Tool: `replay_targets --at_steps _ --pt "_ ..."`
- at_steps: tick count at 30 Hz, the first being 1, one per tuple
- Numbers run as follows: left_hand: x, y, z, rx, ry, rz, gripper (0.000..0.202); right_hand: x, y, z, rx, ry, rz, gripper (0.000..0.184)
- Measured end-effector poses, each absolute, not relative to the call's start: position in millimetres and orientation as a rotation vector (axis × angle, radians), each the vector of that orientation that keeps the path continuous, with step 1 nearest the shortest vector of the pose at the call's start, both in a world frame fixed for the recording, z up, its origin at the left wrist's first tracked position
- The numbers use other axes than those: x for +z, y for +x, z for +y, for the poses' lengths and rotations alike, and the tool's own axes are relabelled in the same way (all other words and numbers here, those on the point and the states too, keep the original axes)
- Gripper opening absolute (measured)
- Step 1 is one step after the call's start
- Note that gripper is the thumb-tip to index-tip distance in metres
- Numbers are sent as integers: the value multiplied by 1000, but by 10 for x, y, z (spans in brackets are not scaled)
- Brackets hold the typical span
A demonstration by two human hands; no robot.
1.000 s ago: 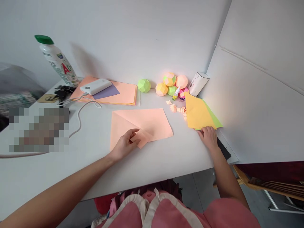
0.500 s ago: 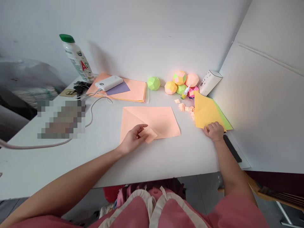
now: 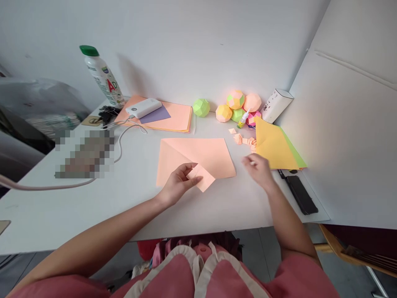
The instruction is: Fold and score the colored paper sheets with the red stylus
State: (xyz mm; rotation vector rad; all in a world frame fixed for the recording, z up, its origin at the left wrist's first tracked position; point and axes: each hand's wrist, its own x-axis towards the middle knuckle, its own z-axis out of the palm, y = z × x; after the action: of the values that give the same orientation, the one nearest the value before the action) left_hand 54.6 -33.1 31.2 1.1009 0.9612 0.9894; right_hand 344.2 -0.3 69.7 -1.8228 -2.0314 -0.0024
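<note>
The left hand (image 3: pixel 178 184) grasped a small pale-pink paper piece (image 3: pixel 206 179) between thumb and fingers; the piece was found over the near edge of a large pink sheet (image 3: pixel 207 150), one corner directed toward the right hand (image 3: pixel 259 171). Contact between piece and sheet could not be determined. The right hand was raised, blurred, its fingers curled; whether it gripped anything could not be told. Beside it, a yellow sheet (image 3: pixel 273 147) overlapped a green sheet (image 3: pixel 294 150) on the right of the table (image 3: pixel 214 211), with a black rectangular object (image 3: pixel 301 195) lying nearer the front edge. Small folded pink pieces (image 3: pixel 238 139) lay left of the yellow sheet. Behind them stood a dropper-type bottle (image 3: pixel 242 121), in front of clustered faceted balls (image 3: pixel 235 100). At rear left, a white device (image 3: pixel 144 108) rested on a paper stack (image 3: pixel 180 117).
</note>
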Motion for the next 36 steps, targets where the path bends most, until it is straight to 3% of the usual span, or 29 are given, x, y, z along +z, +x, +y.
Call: replay_targets --at_steps 1,4,7,19,31,36 --pt "315 596 -336 992 1095 986 60 694 3208 -31 146 -1707 -2094 39" --pt "310 738 -337 998 1102 1065 62 594 2673 -106 1055 -1244 -1982 37" --pt "296 828 -312 1014 1126 1110 59 413 2511 -134 1464 -1172 -1691 42" --pt "186 785 -272 960 1242 1089 46 134 2696 -31 1667 -1120 -1462 43" --pt "141 745 -243 1012 1330 987 34 75 2737 -3 1724 -1077 -1261 19" --pt "164 722 -259 1059 1419 926 21 78 2736 -8 1720 -1069 -1273 28"
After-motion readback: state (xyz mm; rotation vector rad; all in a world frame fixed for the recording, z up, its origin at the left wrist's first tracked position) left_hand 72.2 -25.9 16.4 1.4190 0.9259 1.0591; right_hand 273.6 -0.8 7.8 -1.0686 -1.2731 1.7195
